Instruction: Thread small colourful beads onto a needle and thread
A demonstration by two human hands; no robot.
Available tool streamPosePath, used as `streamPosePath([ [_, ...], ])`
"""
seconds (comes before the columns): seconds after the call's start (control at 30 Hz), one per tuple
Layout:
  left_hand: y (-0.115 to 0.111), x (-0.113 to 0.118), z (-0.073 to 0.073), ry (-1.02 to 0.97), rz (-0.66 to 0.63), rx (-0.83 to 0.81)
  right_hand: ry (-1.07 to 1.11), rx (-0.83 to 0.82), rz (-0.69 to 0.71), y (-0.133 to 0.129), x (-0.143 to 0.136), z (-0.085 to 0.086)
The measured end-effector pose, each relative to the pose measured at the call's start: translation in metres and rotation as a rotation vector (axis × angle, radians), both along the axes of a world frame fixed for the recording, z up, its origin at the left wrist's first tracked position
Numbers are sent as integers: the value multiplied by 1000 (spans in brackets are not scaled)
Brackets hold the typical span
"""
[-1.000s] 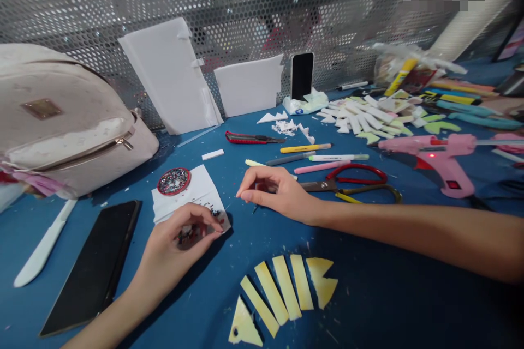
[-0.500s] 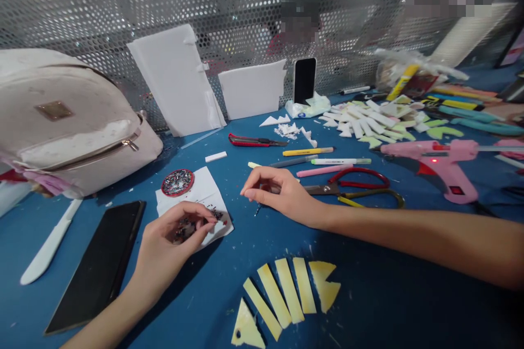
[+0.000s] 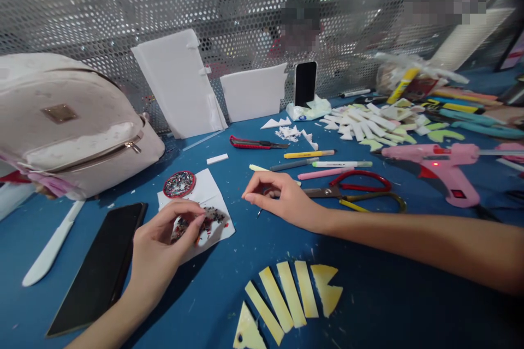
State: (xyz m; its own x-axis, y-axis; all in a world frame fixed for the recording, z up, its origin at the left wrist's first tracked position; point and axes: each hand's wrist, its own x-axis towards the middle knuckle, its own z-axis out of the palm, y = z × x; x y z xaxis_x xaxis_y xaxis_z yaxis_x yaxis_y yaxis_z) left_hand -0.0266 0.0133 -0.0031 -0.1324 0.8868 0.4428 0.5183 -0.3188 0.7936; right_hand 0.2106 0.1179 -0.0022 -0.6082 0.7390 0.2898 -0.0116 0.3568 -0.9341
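Landmark: paper sheet [image 3: 208, 188]. Loose beads [image 3: 215, 215] lie on its near half, beside the left hand's [image 3: 154, 245] fingertips. The right hand [image 3: 289, 199] is right of the sheet. On both hands, thumb and fingertips are brought close; whether either grips anything cannot be determined. Marker [image 3: 343, 164], farther right of the sheet: print too small to read.

Bears no legible word, brand or number. Shows, on the metal plaque [image 3: 62, 113] of the backpack [image 3: 96, 172], detail too small to make out; on the soft pack [image 3: 318, 109], a blue emblem [image 3: 303, 118], likewise unreadable; along the green-tipped white pen [image 3: 342, 164] and the yellow pen [image 3: 309, 155], fine dark print, too blurred to decipher.
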Motion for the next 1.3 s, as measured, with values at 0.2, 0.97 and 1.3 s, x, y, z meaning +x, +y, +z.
streamPosePath([
  [0.2,-1,3,4,9,-20,85,-45,17,8,-3,1,2],
  [0.97,-6,9,7,8,-101,84,-77,77,61,-7,2,7],
  [1.3,-6,11,5,-15,-65,78,-98,97,39,-8,1,8],
])
